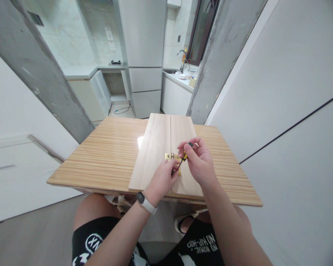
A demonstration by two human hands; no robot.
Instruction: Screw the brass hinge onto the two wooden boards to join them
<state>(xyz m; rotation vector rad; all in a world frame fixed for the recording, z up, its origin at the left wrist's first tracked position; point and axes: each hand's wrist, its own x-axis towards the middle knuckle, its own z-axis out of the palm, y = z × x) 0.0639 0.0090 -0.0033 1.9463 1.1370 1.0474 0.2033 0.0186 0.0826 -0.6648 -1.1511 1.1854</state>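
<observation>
My right hand is closed around the yellow and black handle of a screwdriver, whose shaft slants down toward my left hand. My left hand is pinched at the screwdriver's tip; whatever lies between its fingertips is hidden. A brass-coloured hinge lies across the seam of two pale wooden boards, the left board and the right board. My fingers cover part of the hinge. More brass-coloured metal shows just below my left fingertips.
The boards rest on a striped wood-grain table. My knees are under its near edge. Beyond stand a fridge, a sink counter with a faucet and an open low cabinet. White panels rise on the right.
</observation>
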